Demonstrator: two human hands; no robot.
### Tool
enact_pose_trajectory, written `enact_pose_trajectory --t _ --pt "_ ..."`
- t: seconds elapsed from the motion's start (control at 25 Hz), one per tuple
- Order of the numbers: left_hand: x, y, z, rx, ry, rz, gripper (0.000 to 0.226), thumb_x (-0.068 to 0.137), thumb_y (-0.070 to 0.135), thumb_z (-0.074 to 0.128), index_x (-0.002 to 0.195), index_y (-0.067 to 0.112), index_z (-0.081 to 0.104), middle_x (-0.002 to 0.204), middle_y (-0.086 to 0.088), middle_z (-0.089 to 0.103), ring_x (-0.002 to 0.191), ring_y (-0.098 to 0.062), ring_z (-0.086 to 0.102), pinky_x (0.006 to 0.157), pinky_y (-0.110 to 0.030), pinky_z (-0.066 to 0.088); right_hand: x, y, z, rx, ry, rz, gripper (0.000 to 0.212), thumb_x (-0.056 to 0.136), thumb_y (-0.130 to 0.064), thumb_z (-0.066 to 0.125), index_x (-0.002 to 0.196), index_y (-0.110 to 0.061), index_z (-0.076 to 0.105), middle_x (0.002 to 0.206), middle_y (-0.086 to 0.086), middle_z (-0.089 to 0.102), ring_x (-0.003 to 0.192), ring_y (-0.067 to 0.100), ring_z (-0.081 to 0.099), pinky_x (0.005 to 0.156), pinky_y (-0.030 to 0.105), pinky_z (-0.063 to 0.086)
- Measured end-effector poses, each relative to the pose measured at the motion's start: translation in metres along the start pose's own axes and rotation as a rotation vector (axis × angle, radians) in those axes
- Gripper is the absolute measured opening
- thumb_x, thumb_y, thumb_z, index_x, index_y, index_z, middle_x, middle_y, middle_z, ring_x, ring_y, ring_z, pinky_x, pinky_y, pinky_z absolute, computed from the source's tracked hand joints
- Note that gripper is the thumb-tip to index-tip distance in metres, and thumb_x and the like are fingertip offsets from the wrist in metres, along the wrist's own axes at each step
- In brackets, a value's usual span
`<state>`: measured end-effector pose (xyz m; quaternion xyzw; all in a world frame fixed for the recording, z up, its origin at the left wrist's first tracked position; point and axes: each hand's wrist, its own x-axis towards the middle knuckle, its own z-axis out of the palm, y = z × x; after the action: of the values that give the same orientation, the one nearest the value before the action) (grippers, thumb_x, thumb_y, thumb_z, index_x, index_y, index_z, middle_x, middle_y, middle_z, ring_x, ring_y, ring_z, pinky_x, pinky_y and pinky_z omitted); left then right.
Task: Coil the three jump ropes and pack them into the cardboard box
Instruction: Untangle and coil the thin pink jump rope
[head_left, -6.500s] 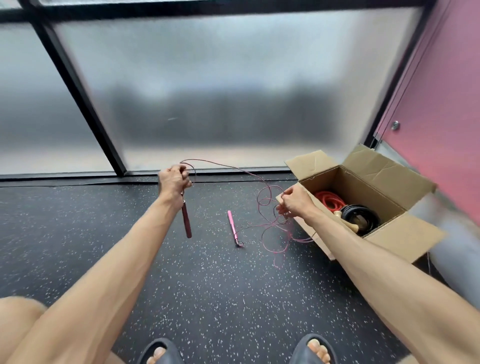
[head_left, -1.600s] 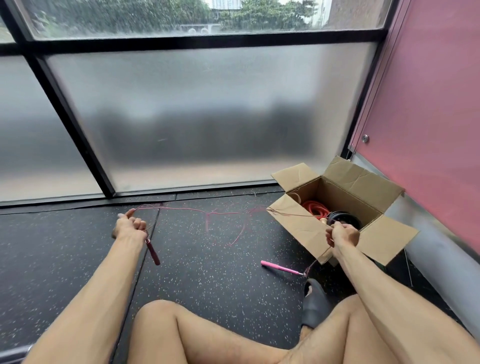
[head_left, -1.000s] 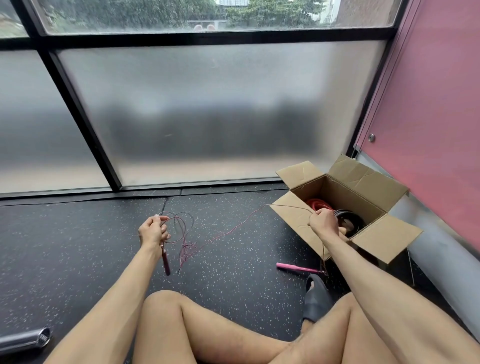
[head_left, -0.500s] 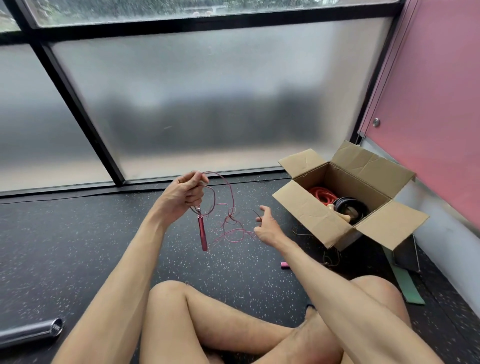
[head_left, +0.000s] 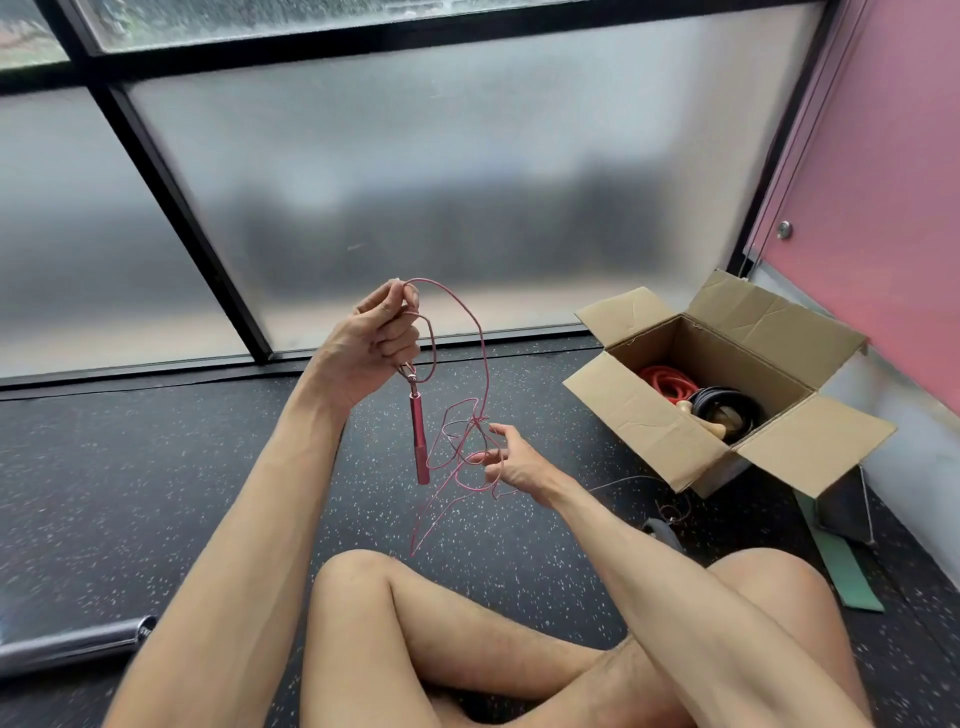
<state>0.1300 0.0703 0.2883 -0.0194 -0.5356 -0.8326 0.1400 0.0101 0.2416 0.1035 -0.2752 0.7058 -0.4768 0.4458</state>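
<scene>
Moved: left hand (head_left: 382, 338) has gone up higher with its loops; right hand (head_left: 514, 462) has stayed low by the tangle.
Legs (head_left: 415, 623): crossed on the floor (head_left: 156, 467), so both hands can work in front.
Right hand: fingers loose and spread, just touching the hanging strands. I think it is sorting the tangle.
Rope (head_left: 472, 422): thin and pink, up in the air, not in the box yet.
Handle (head_left: 418, 441): hangs straight down, so its weight steadies the loops.
Left hand: curled round the loops, held high so the rope hangs free.
Box (head_left: 639, 421): open, close on the right for easy dropping. Red rope (head_left: 662, 382) and black rope (head_left: 727, 408) lie coiled inside.
Left to do: finish this coil and put it in.
</scene>
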Motion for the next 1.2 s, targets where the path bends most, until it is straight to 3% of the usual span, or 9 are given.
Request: enact_pose_trajectory --t 0.12,0.28,0.48,0.56,0.68,0.8,0.92,1.04,1.2 --pt "0.003 0.004 -0.004 0.01 0.101 0.054 0.026 0.103 0.025 0.039 0.091 0.012 0.059 0.051 0.008 0.016 0.044 -0.008 0.011 0.042 -0.021 0.014 -0.003 0.002 0.012 0.08 -0.076 0.055 0.049 0.089 -0.001 0.056 0.136 -0.005 0.041 0.095 0.017 0.073 0.092 0.026 0.07 0.101 0.049 0.048" --pt "0.001 -0.002 -0.037 -0.023 0.44 0.113 0.029 0.107 0.023 0.037 0.088 0.013 0.057 0.045 0.01 0.022 0.037 -0.004 0.015 0.037 -0.018 0.014 -0.012 0.012 -0.011 0.287 0.017 0.097 0.04 0.097 -0.019 0.061 0.13 -0.002 0.044 0.064 -0.002 0.042 0.053 0.012 0.039 0.054 0.035 0.055" --pt "-0.016 -0.021 -0.086 -0.202 0.911 0.114 0.034 0.109 0.026 0.033 0.083 0.015 0.053 0.04 0.01 0.028 0.032 -0.003 0.02 0.035 -0.018 0.013 -0.021 0.047 -0.078 0.339 0.351 0.182 0.051 0.094 -0.055 0.058 0.109 -0.007 0.059 0.059 -0.006 0.037 0.048 0.009 0.032 0.045 0.022 0.027" --pt "-0.024 -0.03 -0.099 -0.233 1.025 0.111 0.036 0.109 0.027 0.033 0.081 0.014 0.052 0.039 0.01 0.028 0.031 -0.003 0.02 0.035 -0.018 0.013 -0.027 0.056 -0.097 0.164 0.488 0.152 0.045 0.097 -0.051 0.054 0.113 -0.008 0.059 0.066 0.0 0.05 0.051 0.01 0.042 0.045 0.022 0.032" --pt "-0.034 -0.039 -0.117 -0.247 1.139 0.101 0.038 0.11 0.027 0.032 0.078 0.016 0.05 0.035 0.01 0.026 0.028 -0.003 0.019 0.034 -0.017 0.011 -0.037 0.062 -0.115 -0.088 0.611 0.057 0.035 0.098 -0.035 0.058 0.127 -0.019 0.046 0.092 0.014 0.067 0.065 0.012 0.059 0.067 0.029 0.042" --pt "-0.045 -0.042 -0.139 -0.341 1.226 0.073 0.037 0.107 0.018 0.027 0.075 0.018 0.046 0.033 0.01 0.023 0.026 -0.005 0.017 0.034 -0.017 0.009 -0.042 0.062 -0.127 -0.135 0.736 0.039 0.028 0.095 -0.027 0.062 0.117 -0.015 0.05 0.088 0.013 0.069 0.073 0.022 0.062 0.07 0.032 0.042" --pt "-0.062 -0.041 -0.161 -0.423 1.316 0.072 0.037 0.103 0.01 0.022 0.074 0.017 0.044 0.033 0.009 0.021 0.027 -0.006 0.016 0.035 -0.018 0.009 -0.051 0.059 -0.139 -0.04 0.922 0.067 0.017 0.093 -0.018 0.064 0.107 -0.009 0.06 0.095 0.009 0.063 0.087 0.023 0.057 0.077 0.028 0.04" --pt "-0.078 -0.038 -0.175 -0.504 1.382 0.086 0.035 0.101 0.008 0.022 0.073 0.017 0.042 0.034 0.007 0.023 0.029 -0.008 0.015 0.036 -0.019 0.01 -0.051 0.076 -0.164 0.213 1.159 0.188 0.014 0.076 -0.021 0.058 0.087 -0.026 0.066 0.098 0.012 0.07 0.083 0.03 0.064 0.07 0.036 0.047" --pt "-0.089 -0.043 -0.184 -0.592 1.418 0.116 0.037 0.098 0.001 0.024 0.068 0.017 0.04 0.041 0.005 0.041 0.028 -0.009 0.024 0.036 -0.019 0.014 -0.058 0.068 -0.177 0.388 1.422 0.299 0.031 0.08 -0.002 0.048 0.108 -0.004 0.062 0.117 0.024 0.066 0.11 0.041 0.062 0.093 0.045 0.047"
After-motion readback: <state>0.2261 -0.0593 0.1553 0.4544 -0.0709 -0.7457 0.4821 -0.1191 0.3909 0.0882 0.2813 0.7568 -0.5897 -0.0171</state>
